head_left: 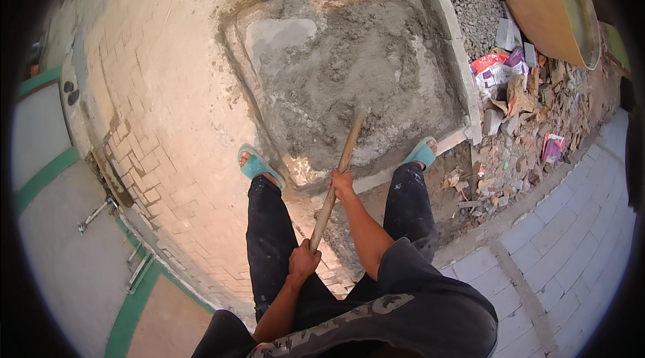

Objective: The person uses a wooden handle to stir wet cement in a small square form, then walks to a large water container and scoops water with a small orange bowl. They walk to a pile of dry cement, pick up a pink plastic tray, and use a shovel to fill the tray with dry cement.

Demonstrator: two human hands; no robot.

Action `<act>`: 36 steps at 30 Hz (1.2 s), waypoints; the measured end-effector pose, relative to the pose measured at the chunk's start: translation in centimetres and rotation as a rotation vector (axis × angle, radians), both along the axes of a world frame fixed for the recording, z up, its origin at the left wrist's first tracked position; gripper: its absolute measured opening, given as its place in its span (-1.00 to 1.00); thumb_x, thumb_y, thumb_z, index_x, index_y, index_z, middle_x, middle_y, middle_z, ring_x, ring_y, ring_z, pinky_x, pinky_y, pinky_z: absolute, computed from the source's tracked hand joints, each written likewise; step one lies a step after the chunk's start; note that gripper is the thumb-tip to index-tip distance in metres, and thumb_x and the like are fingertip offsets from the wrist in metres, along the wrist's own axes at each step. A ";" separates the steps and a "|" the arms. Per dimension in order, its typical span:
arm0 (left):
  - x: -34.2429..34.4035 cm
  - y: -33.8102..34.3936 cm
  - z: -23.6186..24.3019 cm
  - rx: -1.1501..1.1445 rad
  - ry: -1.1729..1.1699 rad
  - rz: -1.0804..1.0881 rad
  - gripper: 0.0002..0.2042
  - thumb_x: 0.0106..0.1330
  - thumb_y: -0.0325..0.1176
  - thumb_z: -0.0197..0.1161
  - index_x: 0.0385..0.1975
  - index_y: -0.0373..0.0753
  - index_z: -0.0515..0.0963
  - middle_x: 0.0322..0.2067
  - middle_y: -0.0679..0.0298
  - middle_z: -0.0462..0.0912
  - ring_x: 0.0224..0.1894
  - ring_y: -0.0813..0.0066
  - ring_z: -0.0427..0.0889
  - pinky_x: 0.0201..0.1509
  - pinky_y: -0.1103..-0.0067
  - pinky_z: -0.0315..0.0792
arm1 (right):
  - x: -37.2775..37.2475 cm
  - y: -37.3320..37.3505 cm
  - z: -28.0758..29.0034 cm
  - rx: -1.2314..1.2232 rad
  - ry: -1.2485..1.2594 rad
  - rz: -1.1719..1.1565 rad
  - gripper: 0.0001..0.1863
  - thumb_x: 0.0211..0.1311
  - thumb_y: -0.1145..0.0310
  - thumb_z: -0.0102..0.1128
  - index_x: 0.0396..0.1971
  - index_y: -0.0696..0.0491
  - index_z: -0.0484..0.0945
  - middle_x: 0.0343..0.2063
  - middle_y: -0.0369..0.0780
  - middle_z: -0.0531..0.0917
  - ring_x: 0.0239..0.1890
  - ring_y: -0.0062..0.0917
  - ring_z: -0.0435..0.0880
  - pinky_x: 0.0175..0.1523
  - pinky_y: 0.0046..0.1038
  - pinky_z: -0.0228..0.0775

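Note:
A long wooden handle point(329, 210) slants from near my body up into grey wet cement mix point(383, 56) in a shallow, square-edged pit. The handle's far end meets the mix, and the tool's head is hidden in it. My left hand point(304, 260) is closed around the lower part of the handle. My right hand point(339, 182) grips it higher up, nearer the pit. My feet in teal sandals point(254, 163) stand apart at the pit's near edge, one at each side of the handle.
Gravel point(474, 12), a concrete rim point(463, 82), broken rubble point(524, 156) with torn packets point(497, 72), and a large yellowish basin point(537, 2) lie right of the pit. Pale paving point(141, 129) extends leftward to a green-trimmed wall point(47, 176) with pipes point(94, 217).

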State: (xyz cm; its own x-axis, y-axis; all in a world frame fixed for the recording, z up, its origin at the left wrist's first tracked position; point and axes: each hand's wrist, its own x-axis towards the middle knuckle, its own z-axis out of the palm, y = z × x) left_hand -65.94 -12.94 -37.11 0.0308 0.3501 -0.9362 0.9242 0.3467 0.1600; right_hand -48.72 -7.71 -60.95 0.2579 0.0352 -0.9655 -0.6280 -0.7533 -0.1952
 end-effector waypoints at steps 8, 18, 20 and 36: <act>7.3 4.5 1.0 0.151 -0.243 -0.039 -0.65 0.13 -0.23 0.27 -0.15 -0.27 0.43 -0.46 -0.14 0.64 -0.32 -0.20 0.66 -0.21 0.13 0.51 | 11.7 3.1 7.4 0.249 -0.120 0.100 -0.56 0.33 0.37 0.20 0.11 0.19 0.30 -0.24 -0.15 0.58 -0.30 -0.50 0.60 -0.26 -0.38 0.50; 23.9 22.1 -3.9 0.429 -0.402 -0.190 -0.53 0.28 -0.17 0.28 0.15 -0.21 0.46 -0.31 -0.06 0.69 -0.27 0.02 0.70 -0.17 0.25 0.54 | 27.5 -8.3 16.4 0.338 -0.309 -0.057 -0.68 0.38 0.32 0.15 0.04 0.12 0.42 -0.14 -0.23 0.59 -0.23 -0.55 0.66 -0.23 -0.51 0.52; 27.6 23.3 -4.2 0.461 -0.366 -0.230 -0.57 0.28 -0.20 0.26 0.11 -0.23 0.49 -0.25 -0.08 0.69 -0.19 -0.04 0.68 -0.09 0.22 0.53 | 29.6 -12.7 18.0 0.285 -0.397 -0.194 -0.70 0.37 0.32 0.15 0.02 0.11 0.42 -0.15 -0.24 0.59 -0.24 -0.53 0.67 -0.23 -0.48 0.53; 52.3 18.1 -5.0 0.612 -0.112 -0.381 -0.70 0.09 -0.35 0.26 -0.17 -0.26 0.66 -0.26 -0.07 0.70 -0.15 -0.03 0.69 -0.03 0.26 0.55 | 34.1 -39.8 21.1 -0.098 -0.022 -0.200 -0.81 0.35 0.29 0.12 -0.13 0.05 0.49 -0.34 -0.27 0.64 -0.41 -0.51 0.69 -0.39 -0.44 0.53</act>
State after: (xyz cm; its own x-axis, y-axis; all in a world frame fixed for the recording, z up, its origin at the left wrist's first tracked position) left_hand -13.60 5.17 -42.16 0.3393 0.7553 -0.5607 0.9296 -0.1780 0.3227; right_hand -14.60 -47.55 -39.82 0.2710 -0.1128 -0.9560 -0.7635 -0.6299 -0.1421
